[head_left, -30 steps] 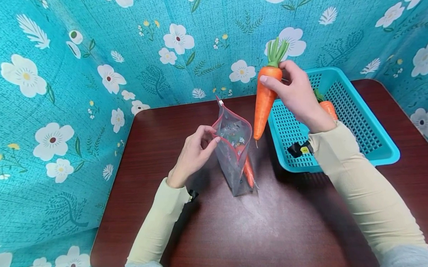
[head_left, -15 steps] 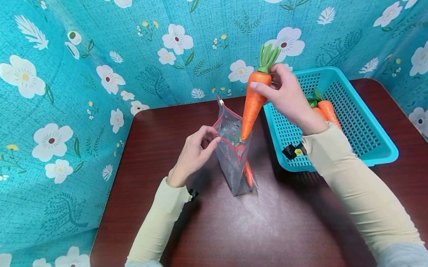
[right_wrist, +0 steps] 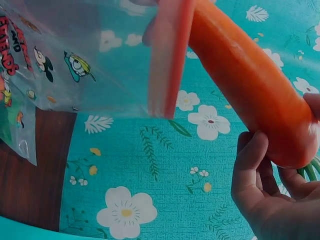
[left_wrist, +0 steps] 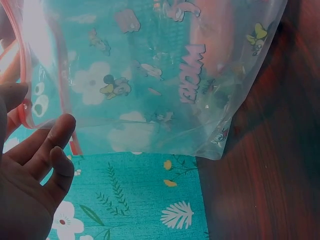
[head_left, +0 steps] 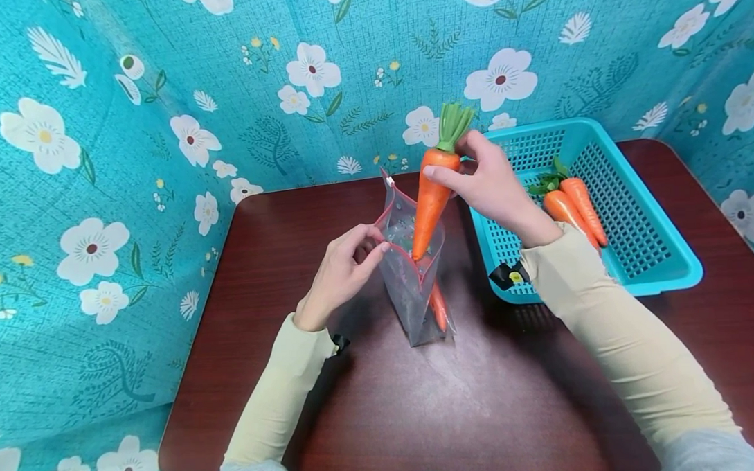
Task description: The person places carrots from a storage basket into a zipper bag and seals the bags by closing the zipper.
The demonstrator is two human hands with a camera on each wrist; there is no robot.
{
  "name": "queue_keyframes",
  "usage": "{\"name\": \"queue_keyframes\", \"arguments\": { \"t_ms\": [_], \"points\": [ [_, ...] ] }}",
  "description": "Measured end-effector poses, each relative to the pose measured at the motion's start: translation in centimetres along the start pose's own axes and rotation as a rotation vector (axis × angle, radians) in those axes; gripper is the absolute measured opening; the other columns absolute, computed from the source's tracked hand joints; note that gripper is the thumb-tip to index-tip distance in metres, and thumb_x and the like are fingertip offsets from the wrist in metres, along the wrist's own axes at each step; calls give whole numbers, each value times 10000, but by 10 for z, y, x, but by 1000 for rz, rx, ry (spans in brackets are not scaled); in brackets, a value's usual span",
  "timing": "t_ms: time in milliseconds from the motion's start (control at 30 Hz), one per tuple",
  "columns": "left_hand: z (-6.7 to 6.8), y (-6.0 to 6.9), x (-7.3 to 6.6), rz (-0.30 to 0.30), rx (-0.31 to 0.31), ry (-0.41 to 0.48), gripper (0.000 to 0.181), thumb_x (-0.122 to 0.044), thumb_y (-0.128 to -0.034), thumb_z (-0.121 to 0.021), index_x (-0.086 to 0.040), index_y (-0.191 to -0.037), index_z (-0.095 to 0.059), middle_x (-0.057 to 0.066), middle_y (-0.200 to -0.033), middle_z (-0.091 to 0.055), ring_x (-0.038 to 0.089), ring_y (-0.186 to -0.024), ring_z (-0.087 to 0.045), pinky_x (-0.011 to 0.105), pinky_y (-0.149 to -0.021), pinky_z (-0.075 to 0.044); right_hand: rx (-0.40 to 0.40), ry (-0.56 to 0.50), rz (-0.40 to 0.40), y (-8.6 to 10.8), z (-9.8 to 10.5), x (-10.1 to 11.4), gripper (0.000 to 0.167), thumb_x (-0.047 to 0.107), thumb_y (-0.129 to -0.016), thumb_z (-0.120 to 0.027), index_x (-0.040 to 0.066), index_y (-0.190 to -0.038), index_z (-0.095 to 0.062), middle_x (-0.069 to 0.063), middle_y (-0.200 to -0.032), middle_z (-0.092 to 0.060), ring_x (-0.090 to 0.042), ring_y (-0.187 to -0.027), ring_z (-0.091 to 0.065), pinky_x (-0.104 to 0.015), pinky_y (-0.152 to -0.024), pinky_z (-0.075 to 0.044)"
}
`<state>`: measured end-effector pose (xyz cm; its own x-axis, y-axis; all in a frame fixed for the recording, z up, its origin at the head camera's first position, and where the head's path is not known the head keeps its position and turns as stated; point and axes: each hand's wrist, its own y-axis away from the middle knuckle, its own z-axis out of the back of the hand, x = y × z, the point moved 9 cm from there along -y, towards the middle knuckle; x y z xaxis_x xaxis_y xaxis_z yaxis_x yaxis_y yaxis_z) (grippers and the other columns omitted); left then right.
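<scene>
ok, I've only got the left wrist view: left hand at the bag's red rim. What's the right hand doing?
Observer: The right hand holds a carrot by its thick end, just below the green top.
Operator: Any others outside the bag?
Observer: Yes, at least two carrots lie side by side in the teal basket, on the person's right.
</scene>
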<state>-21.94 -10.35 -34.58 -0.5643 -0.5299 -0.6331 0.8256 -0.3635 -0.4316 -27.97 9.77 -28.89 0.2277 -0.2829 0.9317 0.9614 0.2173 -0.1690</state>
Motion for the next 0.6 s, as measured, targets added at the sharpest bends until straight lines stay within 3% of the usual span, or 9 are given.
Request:
{"name": "queue_keyframes", "arguments": {
  "t_ms": [300,600],
  "points": [
    [-1,0,2,13,4,5,210,-165,-896,-678,-82,-1083,-628,4,-906,-627,87,-752,-548,257,-632,-509,33,129,-5,1,-8,-3,497,423,-861,-683,53,-1131,-492,-104,-1128,-585,-230,-902,-585,-336,-646,-478],
    [0,0,0,6,2,24,213,-169,-899,-676,-93,-1092,-626,16,-917,-627,94,-766,-547,407,-642,-535,44,193,20,0,-12,-6,477,402,-840,-712,62,-1137,-559,-88,-1067,-623,-215,-918,-564,-368,-701,-461]
  ]
}}
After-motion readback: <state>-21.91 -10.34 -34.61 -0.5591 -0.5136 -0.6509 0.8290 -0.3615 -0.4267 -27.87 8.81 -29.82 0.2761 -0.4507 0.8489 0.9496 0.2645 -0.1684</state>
